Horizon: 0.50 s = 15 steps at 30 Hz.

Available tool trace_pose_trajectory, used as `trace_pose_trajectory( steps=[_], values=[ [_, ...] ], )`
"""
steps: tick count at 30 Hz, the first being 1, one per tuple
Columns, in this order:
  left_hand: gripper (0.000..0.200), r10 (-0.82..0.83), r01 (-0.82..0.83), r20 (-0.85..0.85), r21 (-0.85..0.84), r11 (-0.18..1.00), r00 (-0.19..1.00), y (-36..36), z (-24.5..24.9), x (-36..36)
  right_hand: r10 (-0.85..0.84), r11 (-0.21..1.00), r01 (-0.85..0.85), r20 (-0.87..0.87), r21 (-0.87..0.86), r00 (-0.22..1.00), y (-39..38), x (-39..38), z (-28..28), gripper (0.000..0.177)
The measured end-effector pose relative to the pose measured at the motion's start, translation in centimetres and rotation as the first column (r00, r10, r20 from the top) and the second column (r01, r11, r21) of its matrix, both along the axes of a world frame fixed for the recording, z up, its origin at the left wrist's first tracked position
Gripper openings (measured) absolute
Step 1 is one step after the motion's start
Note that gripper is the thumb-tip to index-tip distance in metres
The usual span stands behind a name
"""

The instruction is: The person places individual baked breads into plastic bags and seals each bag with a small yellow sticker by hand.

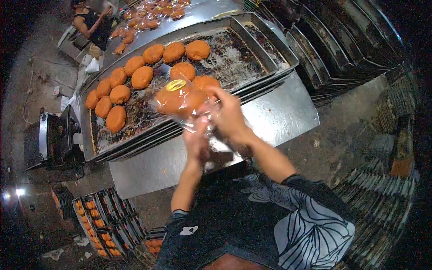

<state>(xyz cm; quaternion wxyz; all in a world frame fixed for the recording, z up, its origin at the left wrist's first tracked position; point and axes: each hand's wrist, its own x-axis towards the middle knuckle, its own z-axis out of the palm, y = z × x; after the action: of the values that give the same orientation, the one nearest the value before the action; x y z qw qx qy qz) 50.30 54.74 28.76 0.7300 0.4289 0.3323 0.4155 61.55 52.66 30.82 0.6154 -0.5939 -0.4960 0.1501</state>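
Dark shirt [216, 225]; bagged buns [174, 101], long axis roughly crosswise, label [175, 85] leftward, gripped by left fingers [201, 122] and right fingers [218, 93].

A clear, yellow-labelled plastic bag [188, 118] of browned buns [173, 100] is in the grip of the left hand [196, 138] and right hand [228, 118], above a stained metal baking tray [225, 51]. Loose round buns [142, 78] sit on it; bagged buns [155, 10] lie beyond, near another person [92, 22].
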Motion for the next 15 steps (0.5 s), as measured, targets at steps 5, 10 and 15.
trace_pose_trajectory(
  steps=[5, 10, 15],
  values=[
    [0.022, 0.036, 0.534, -0.57, 0.788, 0.306, 0.821, -2.8, -16.1, -0.1, -0.263, 0.961, 0.228, 0.254, 0.159, 0.931, 9.0, 7.2, 7.8, 0.014],
    [0.022, 0.188, 0.795, -0.773, 0.599, -0.095, 0.605, -5.1, -19.1, -0.3, 0.034, 0.961, -0.12, 0.325, 0.248, 0.945, 4.9, 6.1, -1.7, 0.037],
    [0.019, -0.502, 0.506, 0.077, -0.035, 0.862, 0.861, -4.3, -20.7, -1.0, 0.598, 0.589, -0.528, -0.11, -0.612, 0.794, -12.3, 4.8, -16.3, 0.03]
  ],
)
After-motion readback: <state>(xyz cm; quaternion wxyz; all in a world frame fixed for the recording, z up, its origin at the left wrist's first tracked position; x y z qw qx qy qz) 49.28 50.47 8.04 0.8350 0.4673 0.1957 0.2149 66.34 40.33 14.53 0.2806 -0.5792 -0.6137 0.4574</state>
